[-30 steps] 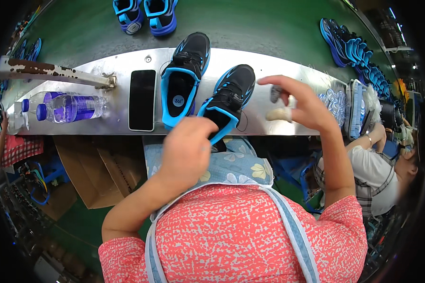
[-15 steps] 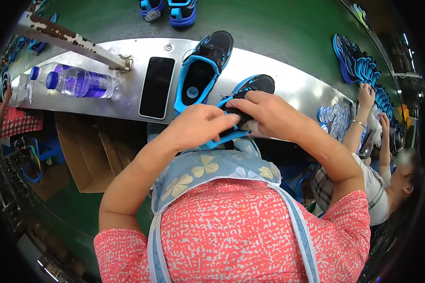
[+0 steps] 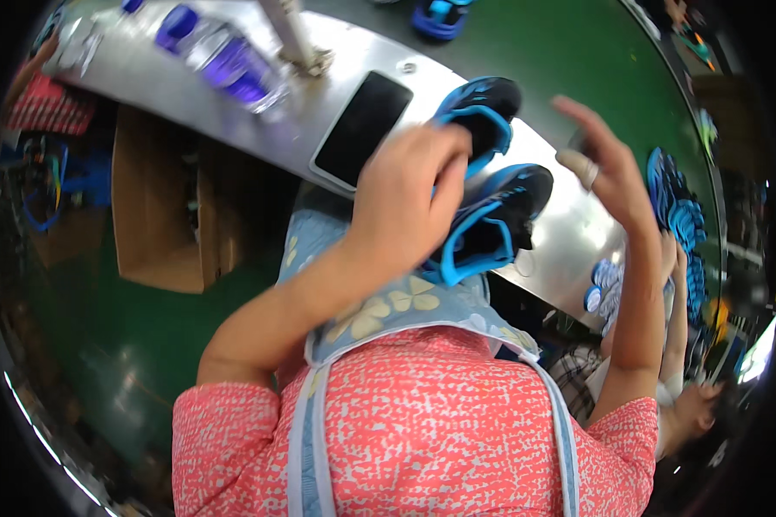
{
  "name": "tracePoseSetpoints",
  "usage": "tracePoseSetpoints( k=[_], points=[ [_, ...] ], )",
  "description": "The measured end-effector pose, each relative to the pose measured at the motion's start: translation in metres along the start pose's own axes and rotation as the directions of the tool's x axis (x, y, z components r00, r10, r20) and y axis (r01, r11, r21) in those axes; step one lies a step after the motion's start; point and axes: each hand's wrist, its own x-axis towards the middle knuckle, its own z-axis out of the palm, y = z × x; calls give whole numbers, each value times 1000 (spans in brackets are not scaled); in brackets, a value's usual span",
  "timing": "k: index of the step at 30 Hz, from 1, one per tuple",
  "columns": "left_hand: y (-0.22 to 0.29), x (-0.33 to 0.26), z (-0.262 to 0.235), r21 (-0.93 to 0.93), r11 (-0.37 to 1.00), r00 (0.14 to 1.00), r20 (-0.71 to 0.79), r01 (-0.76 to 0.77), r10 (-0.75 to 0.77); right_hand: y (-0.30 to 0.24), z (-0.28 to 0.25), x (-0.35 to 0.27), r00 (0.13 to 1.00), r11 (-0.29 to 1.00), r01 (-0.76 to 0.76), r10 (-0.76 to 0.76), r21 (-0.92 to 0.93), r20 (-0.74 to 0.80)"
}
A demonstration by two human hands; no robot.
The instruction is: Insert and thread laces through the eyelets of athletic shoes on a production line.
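Two black-and-blue sports shoes lie side by side in front of me. The far shoe (image 3: 491,93) is on the metal ledge, and the near shoe (image 3: 526,185) reaches over its edge to my apron, its blue-lined opening facing me. My left hand (image 3: 405,194) is raised beside the far shoe and covers part of its heel. Its fingers are curled and blurred; whatever they may hold is hidden. Off to the right of both shoes, my right hand (image 3: 612,168) is in the air with fingers apart, a pale band round one finger. A dark blurred patch shows between those fingers.
A black-screened phone (image 3: 362,129) and a purple-labelled bottle (image 3: 233,65) lie on the metal ledge (image 3: 306,159). A worn post (image 3: 286,30) rises from it. Round white-and-blue pieces (image 3: 603,284) sit at right, near a co-worker's arms. More shoes (image 3: 681,207) line the green surface; a cardboard box (image 3: 155,207) stands below.
My hands have parted: the right has swung right and up off the near shoe, the left has risen toward the far shoe. The view has turned, shifting the shoes right.
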Motion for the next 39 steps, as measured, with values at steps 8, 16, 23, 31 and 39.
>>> tracePoseSetpoints(
  k=[8, 16, 23, 31, 39],
  points=[
    [-64, 32, 37, -185, 890, 908, 37, 418, -418, -41, 50, 37, 902, 870, 380, -273, -315, 333],
    [-51, 29, 92, -363, 815, 825, -176, 452, -537, -60, 70, 34, 921, 553, 215, 160, -805, 355],
    [-29, -6, 80, -391, 918, 914, -391, -57, -110, -56, 55, 12, 940, 925, 87, 46, -370, 338],
    [-14, -5, 59, -96, 983, 985, -60, 154, -161, -75, 55, 10, 963, 862, 112, 28, -495, 266],
    [-18, -6, 66, -147, 978, 989, 5, 146, -147, -64, 49, 11, 956, 965, -123, 178, -230, 232]
  ],
)
